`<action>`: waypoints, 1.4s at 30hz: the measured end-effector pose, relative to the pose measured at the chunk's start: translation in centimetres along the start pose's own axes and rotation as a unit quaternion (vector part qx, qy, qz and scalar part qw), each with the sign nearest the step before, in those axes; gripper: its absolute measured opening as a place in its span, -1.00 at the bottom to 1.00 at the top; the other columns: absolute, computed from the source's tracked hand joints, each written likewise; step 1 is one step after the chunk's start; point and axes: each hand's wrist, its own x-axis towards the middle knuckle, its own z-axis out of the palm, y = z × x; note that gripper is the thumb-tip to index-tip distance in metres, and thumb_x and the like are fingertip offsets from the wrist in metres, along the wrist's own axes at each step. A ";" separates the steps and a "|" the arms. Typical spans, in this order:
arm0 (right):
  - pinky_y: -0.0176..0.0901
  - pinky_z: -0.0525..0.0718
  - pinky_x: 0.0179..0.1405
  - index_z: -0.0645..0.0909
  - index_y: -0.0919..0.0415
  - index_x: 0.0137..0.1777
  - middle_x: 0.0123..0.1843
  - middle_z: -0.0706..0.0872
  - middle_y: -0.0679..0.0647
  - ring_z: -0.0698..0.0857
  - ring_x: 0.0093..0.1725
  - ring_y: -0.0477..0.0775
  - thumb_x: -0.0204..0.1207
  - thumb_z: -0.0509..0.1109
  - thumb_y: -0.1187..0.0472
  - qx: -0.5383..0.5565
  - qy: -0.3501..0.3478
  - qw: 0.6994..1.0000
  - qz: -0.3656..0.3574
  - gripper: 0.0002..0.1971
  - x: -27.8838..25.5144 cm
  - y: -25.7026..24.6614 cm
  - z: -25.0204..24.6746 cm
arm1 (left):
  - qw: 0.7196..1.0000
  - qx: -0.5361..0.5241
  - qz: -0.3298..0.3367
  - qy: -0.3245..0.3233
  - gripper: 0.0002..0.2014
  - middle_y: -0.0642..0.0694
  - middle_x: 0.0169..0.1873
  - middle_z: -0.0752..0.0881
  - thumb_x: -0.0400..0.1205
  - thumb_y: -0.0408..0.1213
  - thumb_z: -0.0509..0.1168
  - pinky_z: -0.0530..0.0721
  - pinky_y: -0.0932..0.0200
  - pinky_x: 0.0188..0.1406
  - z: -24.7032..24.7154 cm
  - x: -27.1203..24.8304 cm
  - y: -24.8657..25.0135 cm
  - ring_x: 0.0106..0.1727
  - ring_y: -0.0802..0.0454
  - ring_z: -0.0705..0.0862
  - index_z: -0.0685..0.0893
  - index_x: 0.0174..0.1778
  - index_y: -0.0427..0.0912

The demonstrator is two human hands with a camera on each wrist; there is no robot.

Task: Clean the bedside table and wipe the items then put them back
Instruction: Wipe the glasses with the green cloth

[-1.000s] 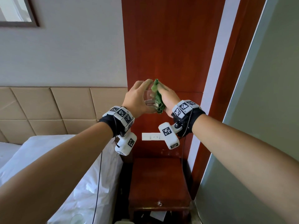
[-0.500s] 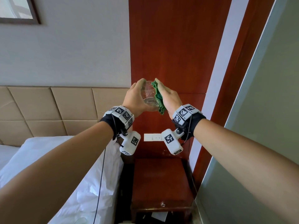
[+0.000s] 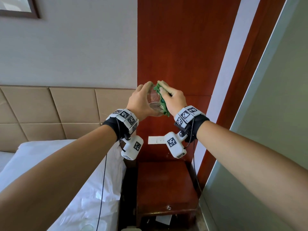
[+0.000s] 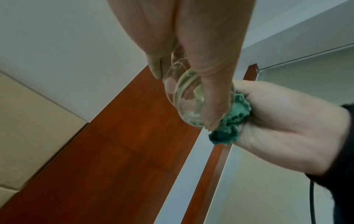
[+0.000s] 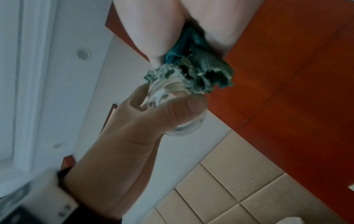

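Left hand (image 3: 141,100) grasps clear glass (image 3: 154,104), fingers and thumb curled round its wall; glass raised at frame centre, before red wood panel (image 3: 175,47). Right hand (image 3: 173,99) clenched on bunched green cloth (image 3: 160,99), pressing it against right side of glass. Table (image 3: 165,184) at lower centre, well below both hands. White bed (image 3: 75,180) at lower left, beside table.

White bed (image 3: 70,172), tan padded headboard (image 3: 50,112)
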 end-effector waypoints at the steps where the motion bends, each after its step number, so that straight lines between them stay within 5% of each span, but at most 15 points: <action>1: -0.48 0.57 0.23 0.64 -0.11 0.41 0.38 0.67 -0.20 0.62 0.39 -0.11 0.71 0.27 0.02 0.000 0.009 1.000 0.017 -0.68 0.1 -0.3 0.3 | 1.000 0.007 0.006 -0.002 0.12 -0.03 0.25 0.58 0.11 0.02 0.74 0.59 0.05 0.21 -0.2 -0.2 -0.1 0.17 -0.01 0.59 0.36 0.57 -0.08; 4: -0.26 0.64 0.25 0.63 -0.12 0.42 0.36 0.70 -0.15 0.68 0.31 -0.04 0.74 0.19 -0.02 -0.011 0.019 0.999 0.039 -0.67 0.1 -0.9 1.1 | 0.999 0.024 0.023 -0.009 0.17 -0.05 0.30 0.55 0.12 0.02 0.74 0.58 0.02 0.24 -0.9 -0.6 -0.4 0.21 -0.06 0.58 0.31 0.63 -0.11; 8: -0.84 0.35 0.00 0.54 -0.20 0.49 0.56 0.49 -0.22 0.51 0.48 -0.18 0.73 0.20 -0.05 -0.038 -0.004 0.999 0.021 -0.64 -0.7 -1.7 1.7 | 1.000 0.019 0.020 -0.011 0.15 -0.05 0.26 0.57 0.12 0.00 0.74 0.63 -0.04 0.24 -2.0 -0.7 -0.9 0.19 -0.06 0.60 0.32 0.61 -0.10; 14: -0.84 0.19 0.22 0.49 -0.06 0.55 0.65 0.35 -0.17 0.40 0.54 -0.24 0.70 0.29 0.14 -0.100 -0.054 0.991 -0.066 -0.58 -2.0 -1.7 2.6 | 1.000 -0.008 -0.008 -0.002 -0.03 0.03 0.12 0.59 0.07 0.01 0.72 0.67 -0.03 0.19 -3.0 -0.4 -1.8 0.09 0.02 0.60 0.46 0.40 -0.04; 18: -0.81 0.17 0.28 0.43 -0.05 0.60 0.69 0.26 -0.18 0.31 0.54 -0.32 0.72 0.26 0.16 -0.095 -0.089 0.990 -0.054 -0.55 -2.7 -1.7 2.9 | 0.999 -0.025 -0.020 0.002 -0.08 0.01 0.13 0.59 0.11 -0.09 0.72 0.68 -0.08 0.23 -3.0 -0.4 -2.4 0.11 0.02 0.62 0.48 0.40 -0.07; 20: -0.68 0.32 0.33 0.38 -0.07 0.63 0.69 0.25 -0.18 0.35 0.50 -0.33 0.74 0.21 0.14 -0.070 -0.085 0.994 -0.026 -0.54 -2.8 -1.7 2.8 | 0.999 -0.034 -0.014 0.004 -0.02 -0.01 0.20 0.60 0.13 -0.11 0.72 0.66 -0.05 0.30 -2.9 -0.5 -2.4 0.18 0.04 0.61 0.45 0.48 -0.11; 23: -0.10 0.63 0.32 0.39 -0.17 0.61 0.61 0.43 -0.14 0.63 0.38 0.05 0.74 0.20 0.08 -0.002 -0.027 0.998 0.053 -0.56 -2.6 -2.1 2.7 | 0.999 -0.048 0.001 0.009 0.06 -0.02 0.27 0.59 0.13 -0.10 0.73 0.62 0.09 0.34 -2.9 -0.5 -1.9 0.21 0.09 0.58 0.39 0.55 -0.17; 25: 0.07 0.68 0.30 0.42 -0.16 0.58 0.53 0.55 -0.13 0.71 0.27 0.14 0.73 0.23 0.06 0.055 0.005 0.995 0.088 -0.57 -2.3 -2.4 2.8 | 0.998 -0.063 0.007 0.014 0.09 -0.01 0.31 0.57 0.15 -0.12 0.74 0.54 0.29 0.30 -2.9 -0.4 -1.6 0.22 0.16 0.54 0.34 0.58 -0.21; 28: 0.09 0.67 0.34 0.52 -0.08 0.51 0.40 0.67 -0.08 0.70 0.29 -0.03 0.66 0.29 0.06 0.118 0.031 0.986 0.109 -0.59 -1.7 -2.4 2.7 | 0.997 -0.075 0.018 0.022 0.13 -0.04 0.35 0.55 0.17 -0.10 0.75 0.44 0.40 0.28 -2.8 -0.4 -1.5 0.25 0.20 0.51 0.32 0.62 -0.24; 32: 0.20 0.72 0.24 0.68 0.00 0.36 0.19 0.81 0.05 0.80 0.15 0.12 0.63 0.37 0.07 0.230 0.048 0.958 0.163 -0.68 -1.4 -2.7 2.2 | 0.994 -0.096 0.042 0.021 0.07 0.06 0.33 0.53 0.20 -0.14 0.74 0.38 0.63 0.16 -2.8 -0.7 -1.5 0.26 0.25 0.50 0.34 0.61 -0.10; 35: 0.17 0.77 0.14 0.72 0.08 0.30 0.09 0.84 0.13 0.83 0.05 0.15 0.62 0.42 0.02 0.277 0.063 0.940 0.188 -0.69 -1.3 -3.1 1.6 | 0.993 -0.108 0.055 0.009 0.06 0.04 0.34 0.55 0.17 -0.15 0.74 0.48 0.44 0.26 -2.7 -0.9 -1.3 0.29 0.22 0.53 0.35 0.59 -0.01; 40: 0.09 0.72 0.26 0.78 -0.13 0.15 0.15 0.82 -0.08 0.78 0.17 -0.02 0.53 0.46 -0.08 0.170 0.082 0.975 0.116 -0.77 -1.1 -3.2 1.5 | 0.995 -0.063 0.074 -0.016 0.08 0.03 0.28 0.53 0.14 -0.11 0.75 0.45 0.52 0.11 -2.4 -1.1 -1.0 0.21 0.15 0.53 0.37 0.58 0.01; 42: -0.05 0.67 0.33 0.77 -0.13 0.19 0.23 0.78 -0.15 0.73 0.25 -0.12 0.57 0.42 -0.08 0.118 0.086 0.986 0.080 -0.75 -1.3 -3.1 1.7 | 0.996 -0.044 0.075 -0.019 0.12 0.02 0.32 0.52 0.14 -0.08 0.75 0.48 0.36 0.18 -2.5 -1.1 -0.9 0.21 0.13 0.52 0.34 0.62 0.01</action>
